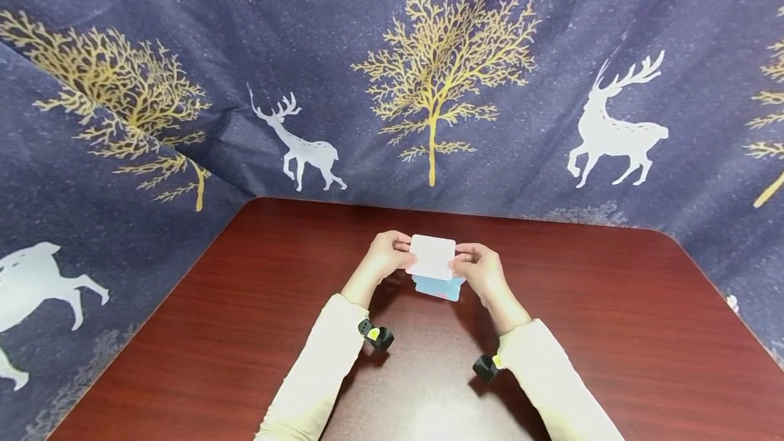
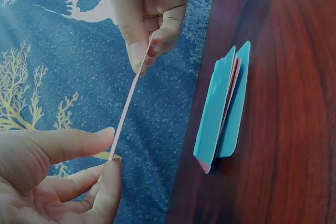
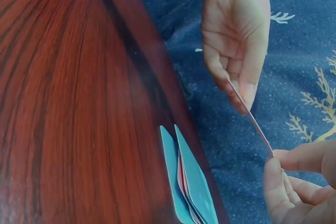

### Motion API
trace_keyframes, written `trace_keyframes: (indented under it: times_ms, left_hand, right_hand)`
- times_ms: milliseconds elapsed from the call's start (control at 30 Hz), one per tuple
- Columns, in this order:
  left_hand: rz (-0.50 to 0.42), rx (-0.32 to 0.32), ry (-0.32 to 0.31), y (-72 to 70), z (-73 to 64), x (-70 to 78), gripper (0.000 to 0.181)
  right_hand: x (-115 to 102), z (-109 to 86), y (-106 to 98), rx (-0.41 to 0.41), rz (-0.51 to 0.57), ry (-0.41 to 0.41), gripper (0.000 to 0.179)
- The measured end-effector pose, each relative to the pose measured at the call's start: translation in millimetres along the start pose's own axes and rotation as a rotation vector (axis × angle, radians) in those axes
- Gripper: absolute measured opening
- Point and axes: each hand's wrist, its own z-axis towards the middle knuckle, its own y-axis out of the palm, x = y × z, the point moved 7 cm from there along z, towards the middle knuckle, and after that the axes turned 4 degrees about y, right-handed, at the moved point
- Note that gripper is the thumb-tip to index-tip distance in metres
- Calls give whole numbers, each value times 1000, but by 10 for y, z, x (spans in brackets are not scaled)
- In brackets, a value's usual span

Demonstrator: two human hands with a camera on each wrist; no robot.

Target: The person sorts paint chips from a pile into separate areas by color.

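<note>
A thin white card [image 1: 432, 256] with rounded corners is held up between both hands. My left hand [image 1: 386, 256] pinches its left edge between thumb and fingers. At the opposite edge, my right hand [image 1: 484, 269] pinches it the same way. Both wrist views show the card edge-on, as a narrow pinkish strip. Just below it is a small pile of light blue cards [image 1: 438, 288], partly hidden by the card in the head view. In the left wrist view the pile [image 2: 215, 111] looks loose and fanned, with pink between the blue.
The cards are over a dark red-brown wooden table [image 1: 245, 291] with rounded far corners. Behind it hangs a dark blue cloth [image 1: 367, 175] printed with white deer and golden trees. Dark wrist cameras [image 1: 382, 339] sit at both sleeves. Light glares on the table's near middle.
</note>
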Motion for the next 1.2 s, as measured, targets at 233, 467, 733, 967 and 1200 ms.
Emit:
trace_keyframes:
  times_ms: [233, 467, 733, 967, 1200]
  left_hand:
    - [100, 31, 21, -150, 46, -6, 34]
    - [87, 57, -3, -310, 69, -20, 37]
    - [57, 88, 30, -525, 83, -36, 38]
    - [50, 63, 13, -690, 82, -64, 39]
    - [62, 71, -23, -774, 72, -169, 40]
  right_hand:
    - [8, 87, 131, 18, 5, 6, 39]
    - [-52, 155, 256, 28, 5, 0, 38]
    - [-106, 208, 469, -2, 43, -8, 43]
    - [-129, 244, 649, -34, -15, -9, 46]
    - [-80, 261, 794, -64, -16, -7, 47]
